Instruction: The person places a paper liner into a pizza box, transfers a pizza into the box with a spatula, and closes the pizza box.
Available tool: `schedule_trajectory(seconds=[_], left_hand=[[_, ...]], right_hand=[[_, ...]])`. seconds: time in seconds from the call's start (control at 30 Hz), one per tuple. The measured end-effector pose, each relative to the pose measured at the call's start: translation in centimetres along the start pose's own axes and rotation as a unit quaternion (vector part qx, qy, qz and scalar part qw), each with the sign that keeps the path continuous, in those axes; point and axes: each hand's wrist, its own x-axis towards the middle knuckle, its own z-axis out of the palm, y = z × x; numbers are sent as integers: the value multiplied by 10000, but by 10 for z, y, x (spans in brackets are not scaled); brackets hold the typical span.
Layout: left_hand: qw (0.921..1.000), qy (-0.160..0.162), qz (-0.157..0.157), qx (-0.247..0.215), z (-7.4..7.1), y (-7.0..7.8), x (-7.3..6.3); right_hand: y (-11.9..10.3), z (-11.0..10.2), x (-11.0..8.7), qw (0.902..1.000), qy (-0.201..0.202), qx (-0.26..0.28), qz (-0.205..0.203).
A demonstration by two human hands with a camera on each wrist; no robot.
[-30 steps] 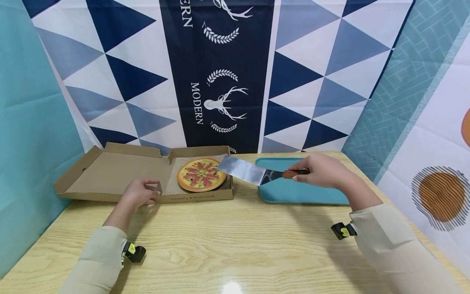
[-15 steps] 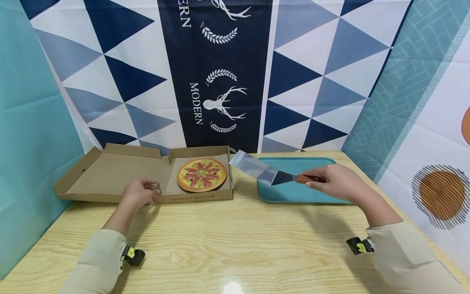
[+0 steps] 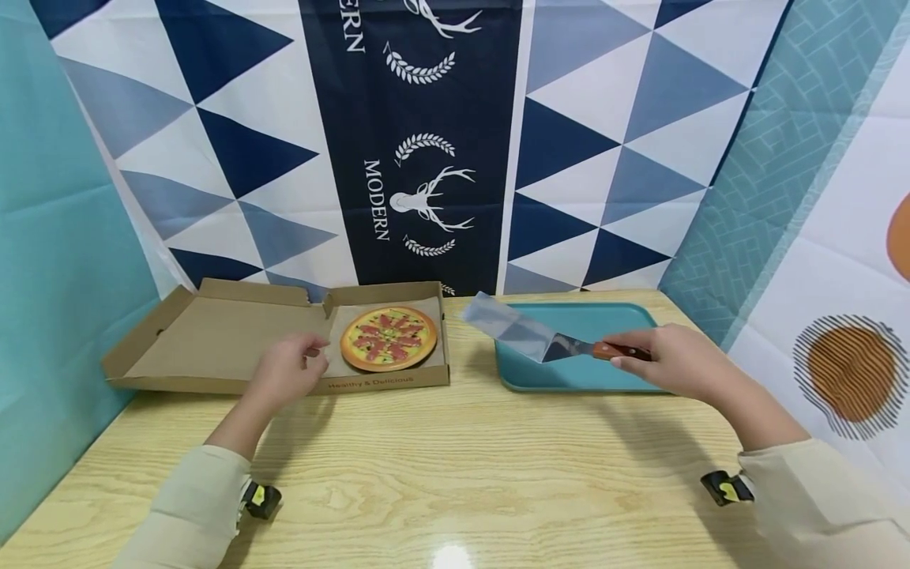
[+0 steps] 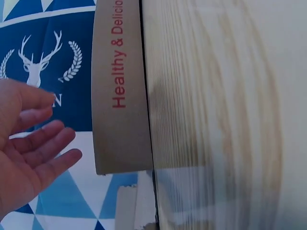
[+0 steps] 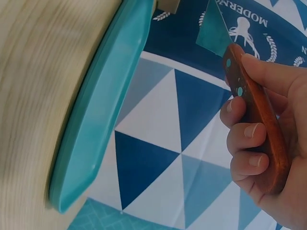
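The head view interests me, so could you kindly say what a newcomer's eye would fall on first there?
Probably the round, colourful pizza in the open cardboard box, left of centre. Next, perhaps, the spatula in the right hand, its blade partly overlapping the teal tray in view. Behind, a white deer print stands out on the dark panel.
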Motion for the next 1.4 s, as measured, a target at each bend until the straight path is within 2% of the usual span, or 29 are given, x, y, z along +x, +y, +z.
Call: schedule_trajectory(seconds=[0.13, 0.3, 0.5, 0.67, 1.07, 1.4], left_hand=[[9985, -271, 468, 25, 6, 6, 0], [9926, -574, 1067, 54, 12, 14, -2], [9854, -904, 1442, 99, 17, 26, -4], [9802, -1089, 1636, 228, 20, 37, -4], [9751, -1293, 1791, 194, 27, 58, -9], [9707, -1347, 1974, 260, 36, 65, -9]], right_hand=[[5, -1, -6, 9999, -68, -60, 120], [10, -3, -11, 9994, -162, -227, 206], [18, -3, -14, 9984, -35, -525, 214], [26, -3, -17, 9976, -75, -633, 253], [48, -2, -27, 9963, -205, -629, 549], [64, 0, -29, 9937, -311, -635, 871]])
